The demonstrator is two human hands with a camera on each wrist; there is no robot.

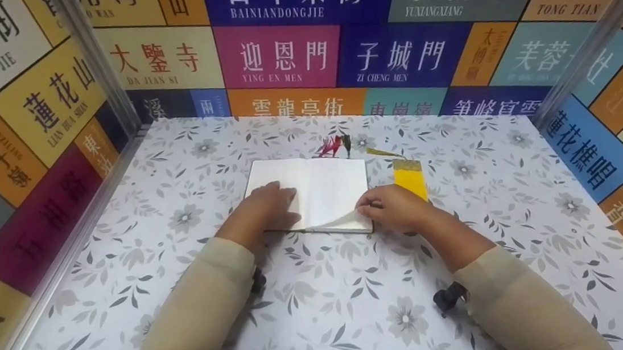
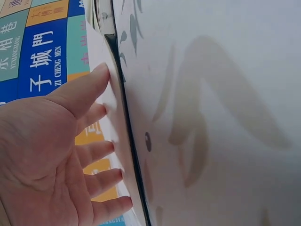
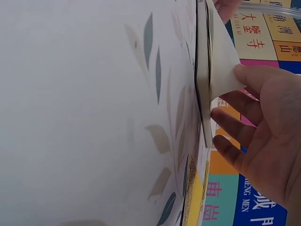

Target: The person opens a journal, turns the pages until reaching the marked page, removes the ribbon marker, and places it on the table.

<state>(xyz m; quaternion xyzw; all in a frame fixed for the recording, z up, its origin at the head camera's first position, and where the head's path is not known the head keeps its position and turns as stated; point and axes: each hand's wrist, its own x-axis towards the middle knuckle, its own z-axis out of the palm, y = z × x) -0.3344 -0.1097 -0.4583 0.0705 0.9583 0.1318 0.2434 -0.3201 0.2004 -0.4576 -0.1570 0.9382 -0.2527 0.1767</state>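
Observation:
An open notebook (image 1: 338,181) with blank white pages lies on the patterned tablecloth, dark cover edges showing below. My left hand (image 1: 267,205) rests on its left page, and in the left wrist view the fingers (image 2: 106,181) are spread, their tips touching the paper. With the thumb and fingers of my right hand (image 1: 397,207) I pinch the lower right corner of a page, which lifts and curls up from the stack. The right wrist view shows that raised page (image 3: 225,61) between thumb and fingers, above the page block.
A yellow card (image 1: 409,177) with a glittery top band and a tassel (image 1: 383,152) lies right of the notebook. Behind the notebook are a red flower-like piece (image 1: 330,147) and a dark green leaf-like piece (image 1: 347,145). Sign-covered walls (image 1: 277,55) enclose the table.

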